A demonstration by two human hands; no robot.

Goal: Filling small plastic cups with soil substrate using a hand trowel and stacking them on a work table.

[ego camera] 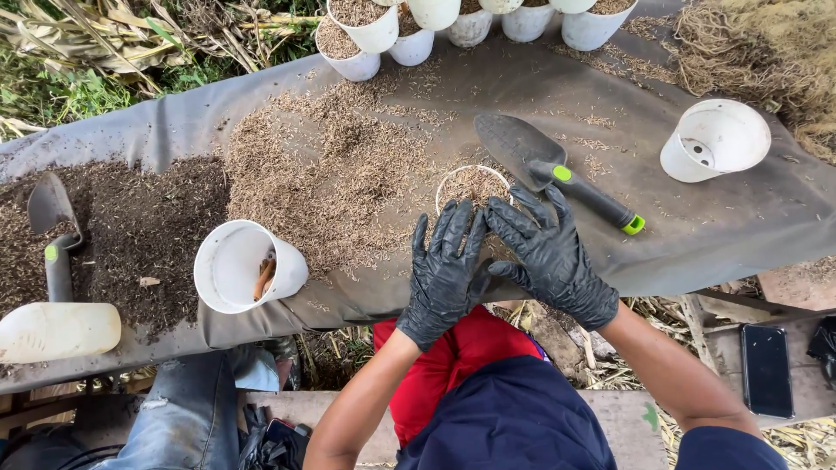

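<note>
Both my hands wear black gloves. My left hand [445, 270] and my right hand [549, 252] rest side by side against the near side of a small white pot [471, 184] filled with brown husk, fingers spread over its rim. The pot stands on a grey sheet [714, 218]. Just beyond my right hand lies a dark trowel [544, 165] with a black and green handle. Left of the pot spreads a pile of brown husk [322, 165].
An empty white pot [714, 139] lies tipped at the right; another [248, 265] lies tipped at the left. Several filled white pots [409, 26] line the far edge. Dark soil [139, 226], a second trowel [52, 231] and a pale bottle [57, 331] sit left. A phone [766, 370] lies lower right.
</note>
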